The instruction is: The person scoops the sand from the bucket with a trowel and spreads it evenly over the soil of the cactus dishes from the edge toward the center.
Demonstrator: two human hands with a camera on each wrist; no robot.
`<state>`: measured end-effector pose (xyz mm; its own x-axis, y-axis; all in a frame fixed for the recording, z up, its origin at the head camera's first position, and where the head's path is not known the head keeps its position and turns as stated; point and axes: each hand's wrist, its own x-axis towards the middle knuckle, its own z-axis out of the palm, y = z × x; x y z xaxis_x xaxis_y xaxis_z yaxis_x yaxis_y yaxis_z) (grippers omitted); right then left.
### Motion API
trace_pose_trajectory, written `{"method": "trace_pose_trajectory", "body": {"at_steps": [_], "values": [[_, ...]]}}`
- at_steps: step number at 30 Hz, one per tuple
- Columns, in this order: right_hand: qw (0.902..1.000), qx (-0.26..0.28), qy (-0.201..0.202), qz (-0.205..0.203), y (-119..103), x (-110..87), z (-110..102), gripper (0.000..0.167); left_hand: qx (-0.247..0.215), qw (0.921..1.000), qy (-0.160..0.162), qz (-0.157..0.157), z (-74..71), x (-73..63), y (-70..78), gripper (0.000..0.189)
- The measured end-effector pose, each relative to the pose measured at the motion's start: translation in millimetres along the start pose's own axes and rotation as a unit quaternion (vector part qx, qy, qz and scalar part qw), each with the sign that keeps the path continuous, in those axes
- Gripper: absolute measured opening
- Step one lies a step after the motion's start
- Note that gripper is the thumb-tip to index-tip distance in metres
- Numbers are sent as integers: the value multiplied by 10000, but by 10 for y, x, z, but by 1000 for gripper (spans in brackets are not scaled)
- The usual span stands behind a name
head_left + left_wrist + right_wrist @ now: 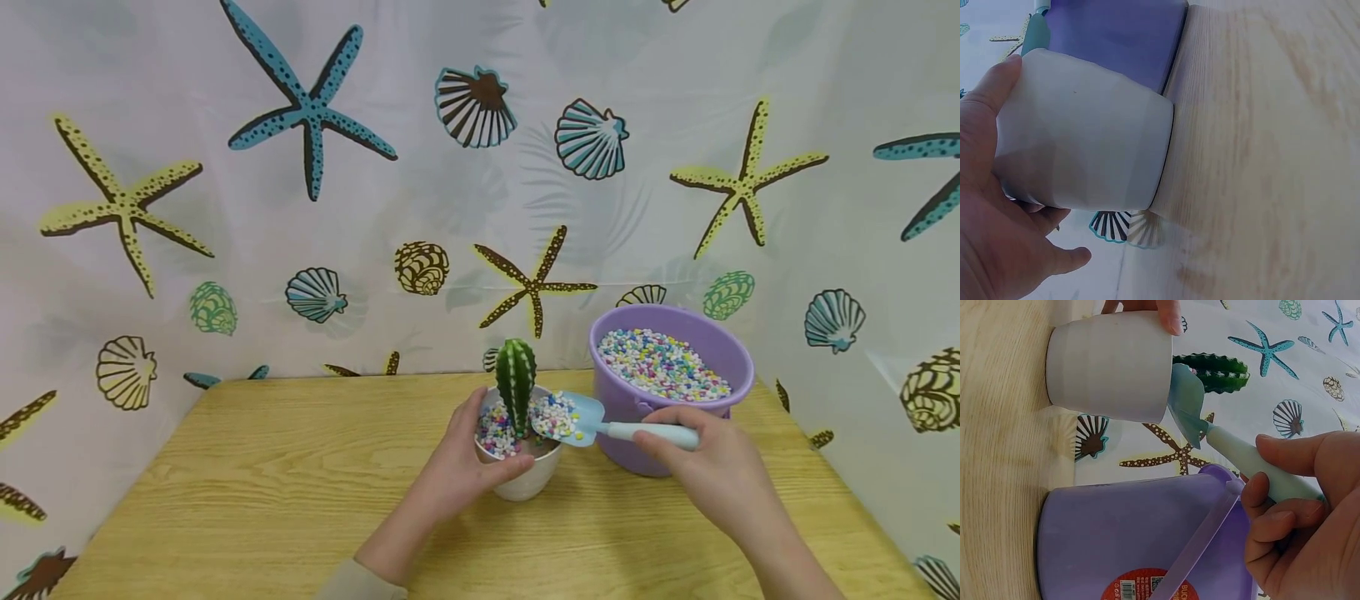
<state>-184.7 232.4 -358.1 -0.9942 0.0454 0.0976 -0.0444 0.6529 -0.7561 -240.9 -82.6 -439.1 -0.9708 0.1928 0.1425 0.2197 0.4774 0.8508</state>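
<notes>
A white flowerpot [519, 483] stands on the table with a green cactus [516, 379] upright in it. Colourful pebbles [495, 429] lie around the cactus, mostly on its left side, with brownish soil showing at the front. My left hand [468, 454] holds the pot from the left, thumb along the near rim and fingers around the far side. In my right hand [708, 467] is the handle of a small light blue shovel [592, 417]. Its blade, loaded with pebbles, overlaps the pot's right rim beside the cactus. Seen from the right wrist, the blade [1186, 397] tilts at the pot's mouth.
A purple bucket [630, 437] full of the same colourful pebbles stands right behind the shovel, its handle [1200, 540] hanging down the side. The wooden table [300, 467] ends at a curtain [420, 192] printed with starfish and shells.
</notes>
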Motion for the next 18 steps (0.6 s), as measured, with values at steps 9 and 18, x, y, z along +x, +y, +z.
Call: {"method": "trace_pose_trajectory", "body": {"at_steps": [9,18], "values": [[9997,-240,34,-66,-30,-60,45,44,70,9999,88,-109,32,-41,3,124],[9981,-545,218,-207,-92,-119,76,42,29,9995,300,-51,58,-102,32,124]]}}
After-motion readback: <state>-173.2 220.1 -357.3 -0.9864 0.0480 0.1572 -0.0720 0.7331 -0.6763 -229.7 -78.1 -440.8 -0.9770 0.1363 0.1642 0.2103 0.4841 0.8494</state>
